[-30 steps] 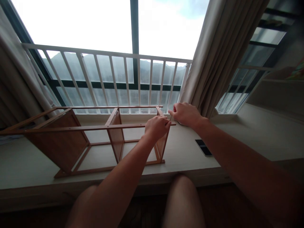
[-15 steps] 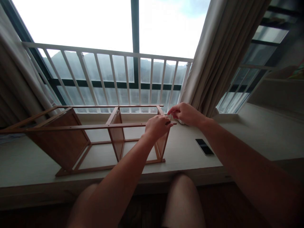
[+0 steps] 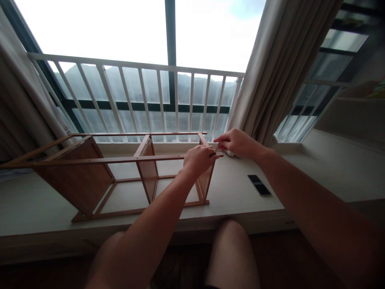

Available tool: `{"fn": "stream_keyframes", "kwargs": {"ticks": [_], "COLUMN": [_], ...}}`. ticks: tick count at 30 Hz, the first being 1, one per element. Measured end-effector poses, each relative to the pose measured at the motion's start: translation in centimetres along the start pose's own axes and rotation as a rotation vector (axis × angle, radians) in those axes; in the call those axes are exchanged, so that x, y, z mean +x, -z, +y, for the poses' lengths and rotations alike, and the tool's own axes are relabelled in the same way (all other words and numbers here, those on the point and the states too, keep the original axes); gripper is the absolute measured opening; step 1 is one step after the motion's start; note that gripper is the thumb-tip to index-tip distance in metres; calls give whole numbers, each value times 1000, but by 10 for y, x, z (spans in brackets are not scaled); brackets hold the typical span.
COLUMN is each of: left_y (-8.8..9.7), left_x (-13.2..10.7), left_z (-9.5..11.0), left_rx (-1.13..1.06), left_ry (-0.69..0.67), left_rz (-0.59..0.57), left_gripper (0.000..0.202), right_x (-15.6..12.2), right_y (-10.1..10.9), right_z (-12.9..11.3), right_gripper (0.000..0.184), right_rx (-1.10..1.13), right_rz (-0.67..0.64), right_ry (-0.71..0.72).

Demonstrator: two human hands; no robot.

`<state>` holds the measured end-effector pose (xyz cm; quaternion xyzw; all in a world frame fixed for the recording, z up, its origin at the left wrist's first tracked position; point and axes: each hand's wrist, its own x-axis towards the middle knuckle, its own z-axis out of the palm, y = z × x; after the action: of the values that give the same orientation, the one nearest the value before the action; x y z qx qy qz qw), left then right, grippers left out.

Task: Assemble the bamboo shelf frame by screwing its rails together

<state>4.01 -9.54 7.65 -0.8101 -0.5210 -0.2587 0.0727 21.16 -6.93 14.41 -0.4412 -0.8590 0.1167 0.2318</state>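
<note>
A brown wooden shelf rack (image 3: 144, 168) lies on its side on the pale window ledge. My left hand (image 3: 198, 156) is closed around the right end of its near upper rail, fingers curled at the tip. Just to the right and slightly higher, my right hand (image 3: 236, 142) pinches a thin metal hex key (image 3: 216, 148), its lower end meeting the rail beside my left fingertips. Any screw under the fingers is hidden.
A dark phone (image 3: 258, 185) lies on the ledge (image 3: 231, 188) right of the rack. Behind stands a white railing (image 3: 138, 68) before the window, with curtains (image 3: 276, 72) at both sides. My knee (image 3: 233, 245) is below the ledge's front edge.
My right hand's fingers have shifted slightly around the hex key, with the index finger more outstretched. My left hand and the rack stay where they were.
</note>
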Motion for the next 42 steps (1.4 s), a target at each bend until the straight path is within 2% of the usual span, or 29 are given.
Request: {"fn": "stream_keyframes", "kwargs": {"ticks": [5,10,15,20,24,28,32,37,42], "left_y": [-3,-7,-9,-7,-5,-6,-5,-5,-7], "left_x": [0,1,2,1,1,0,0,0,1], "left_z": [-1,-3,-4,-3,-2,-3,-3,-2,-2], "left_rx": [-4,-11,-21,-20,-12,-1,13,6,17], "left_ry": [7,11,-3,-1,6,2,-6,-2,11], "left_rz": [27,33,46,30,20,30,32,23,32], "left_gripper": [40,42,43,44,43,41,38,39,36], "right_x": [3,10,8,5,6,7,9,9,1], "right_y": [3,7,4,-2,-7,-12,-12,-10,-7], "right_z": [4,8,5,2,6,10,12,12,7], "right_gripper": [29,20,26,32,30,37,24,16,23], "right_rx": [59,-135,-258,-299,-176,69,235,175,96], "right_rz": [0,37,125,140,166,182,151,185,154], "right_ry": [-39,70,153,193,222,130,63,158,82]}}
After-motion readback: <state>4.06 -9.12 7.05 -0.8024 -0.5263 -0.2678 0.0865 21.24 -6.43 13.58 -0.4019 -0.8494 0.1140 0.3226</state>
